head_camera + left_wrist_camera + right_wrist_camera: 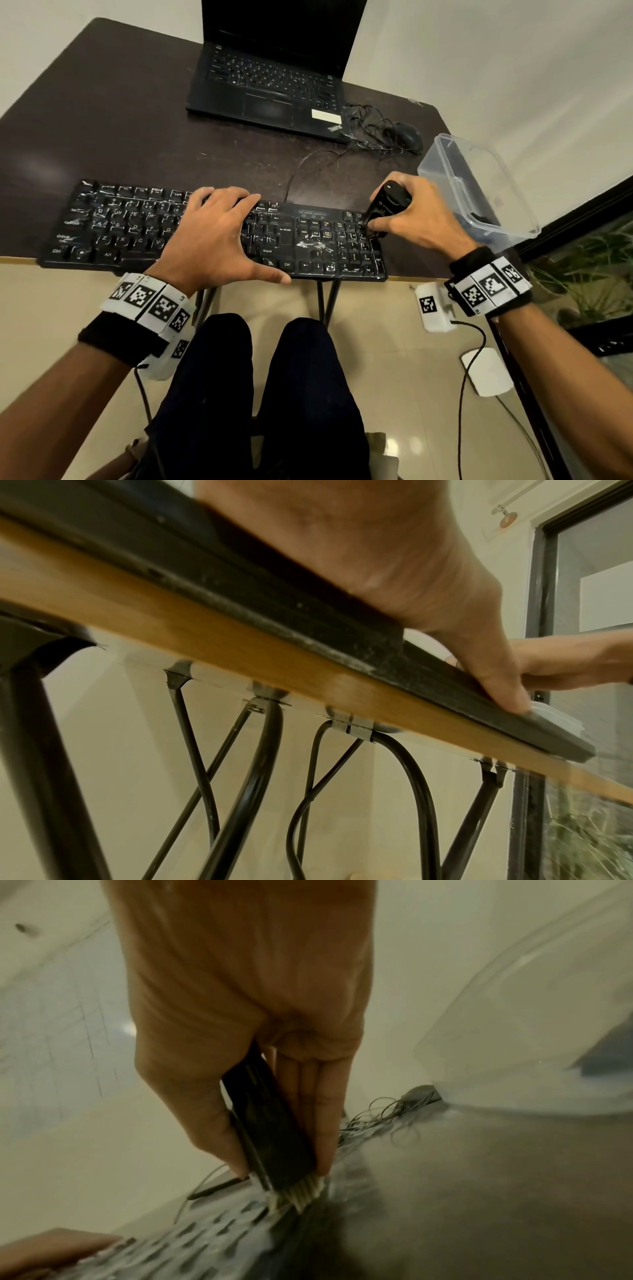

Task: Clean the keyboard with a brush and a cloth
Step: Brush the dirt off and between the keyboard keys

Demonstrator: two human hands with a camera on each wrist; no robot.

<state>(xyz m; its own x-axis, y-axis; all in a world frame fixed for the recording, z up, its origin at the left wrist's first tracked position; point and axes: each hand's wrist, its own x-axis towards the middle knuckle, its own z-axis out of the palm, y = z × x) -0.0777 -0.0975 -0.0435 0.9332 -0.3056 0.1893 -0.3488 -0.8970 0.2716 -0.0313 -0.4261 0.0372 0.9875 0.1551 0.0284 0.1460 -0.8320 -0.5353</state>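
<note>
A black keyboard with white dust on its keys lies along the near edge of the dark table. My left hand lies flat across its middle, fingers spread, thumb on the front rim of the keyboard. My right hand grips a black brush over the number pad at the right end. In the right wrist view the brush sits between thumb and fingers, and its pale bristles touch the blurred keyboard. No cloth is in view.
An open black laptop stands at the back of the table, with a black mouse and tangled cables to its right. A clear plastic box sits at the table's right edge. Black metal table legs run below.
</note>
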